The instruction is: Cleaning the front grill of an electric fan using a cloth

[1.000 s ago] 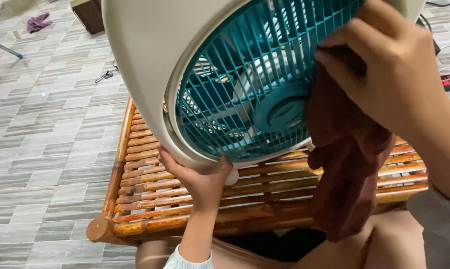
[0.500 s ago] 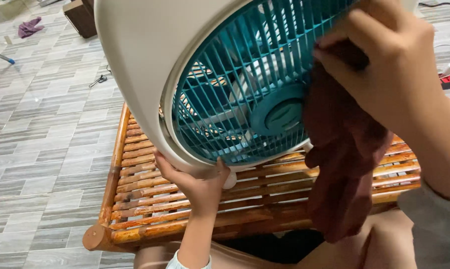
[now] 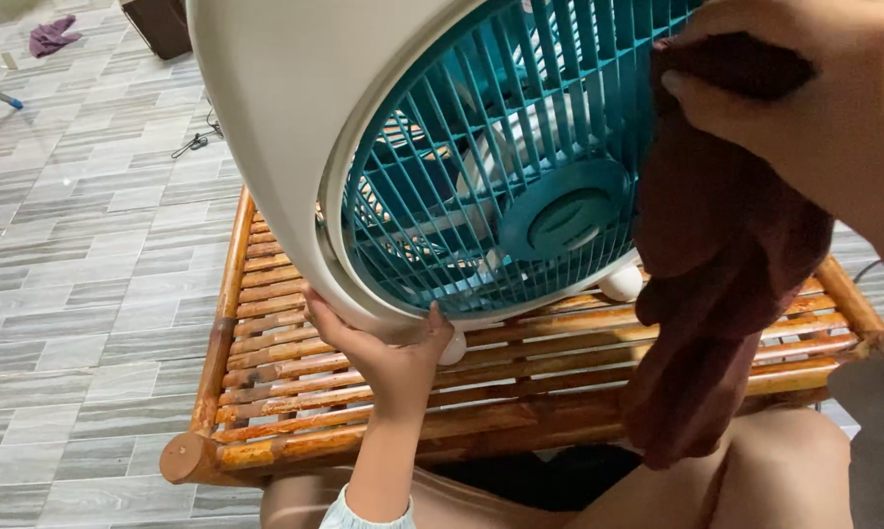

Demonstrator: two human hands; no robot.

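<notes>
Maroon cloth (image 3: 726, 255) against teal fan grille (image 3: 481, 167)

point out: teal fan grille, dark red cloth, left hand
teal fan grille (image 3: 481, 167), head view, on the ribs left of the round hub.
dark red cloth (image 3: 726, 245), head view, on the hanging folds below the right hand.
left hand (image 3: 388, 358), head view, on the back of the hand under the fan's cream rim.
</notes>
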